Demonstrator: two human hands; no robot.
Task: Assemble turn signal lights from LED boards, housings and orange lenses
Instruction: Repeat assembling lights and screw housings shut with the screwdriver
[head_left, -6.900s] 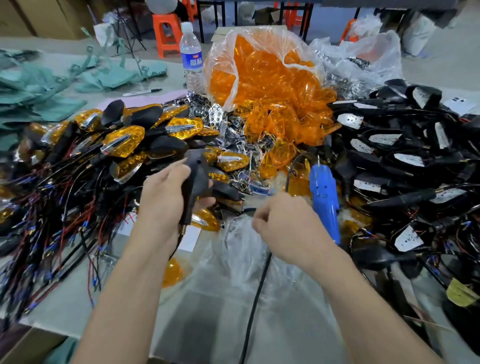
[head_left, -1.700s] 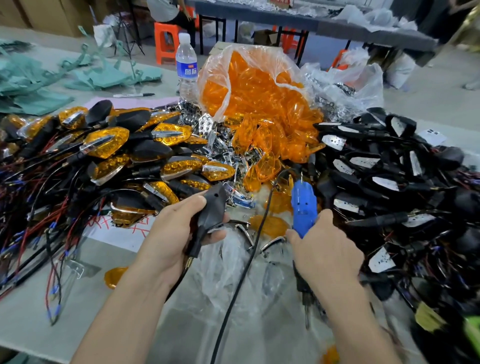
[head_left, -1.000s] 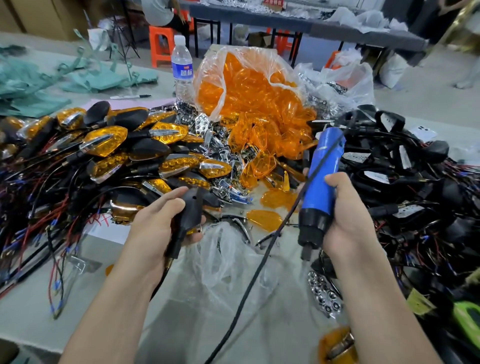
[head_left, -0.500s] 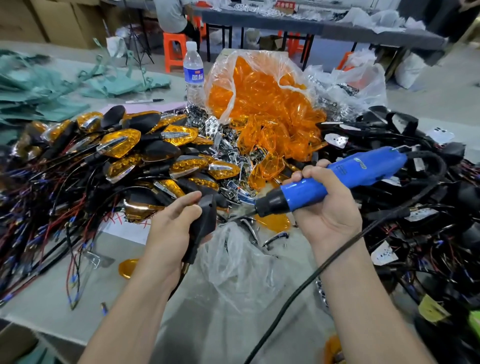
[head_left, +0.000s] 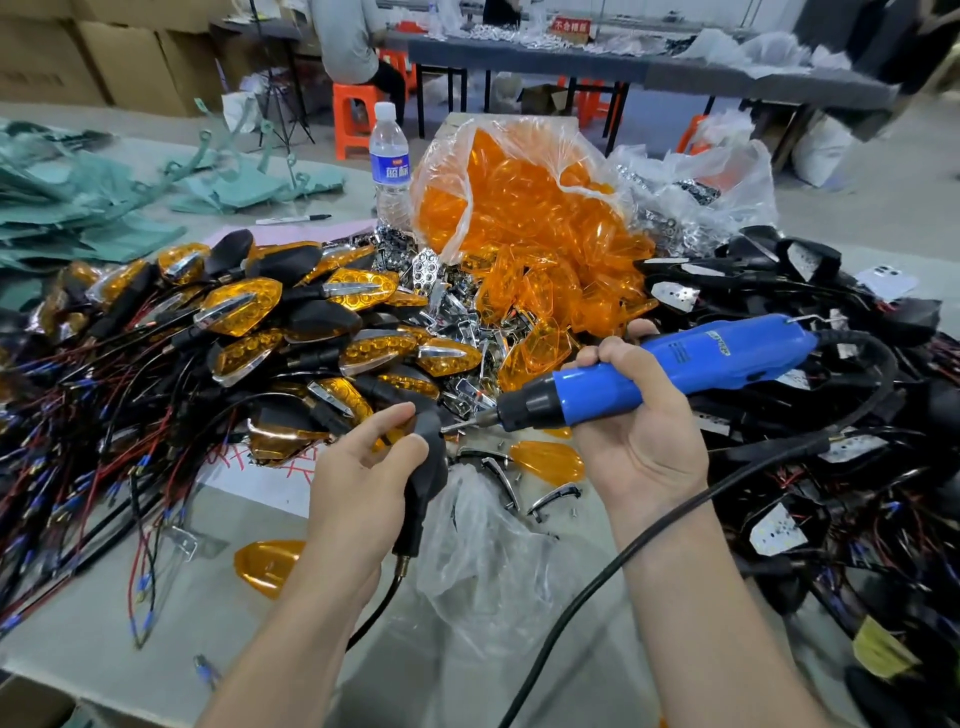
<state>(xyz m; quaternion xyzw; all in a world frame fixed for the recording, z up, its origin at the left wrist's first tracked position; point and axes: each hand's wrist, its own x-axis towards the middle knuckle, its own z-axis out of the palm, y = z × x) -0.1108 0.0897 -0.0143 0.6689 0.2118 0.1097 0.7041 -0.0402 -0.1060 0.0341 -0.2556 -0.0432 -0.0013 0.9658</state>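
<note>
Screwing step. Our left grip (head_left: 363, 486) clamped on housing (head_left: 430, 457), in front of lens bag (head_left: 582, 156); right grip (head_left: 636, 421) clamped on screwdriver (head_left: 675, 364), bit (head_left: 458, 425) at housing. Next we likely seat bit square, drive.

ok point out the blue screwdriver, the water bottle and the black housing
blue screwdriver (head_left: 737, 347), head view, blue body
water bottle (head_left: 390, 174), head view, label
black housing (head_left: 433, 466), head view, back shell

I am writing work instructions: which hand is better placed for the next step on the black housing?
Likely the right hand: it grips the blue electric screwdriver, whose bit points at the black housing. The left hand holds that housing and can only steady it.
</note>
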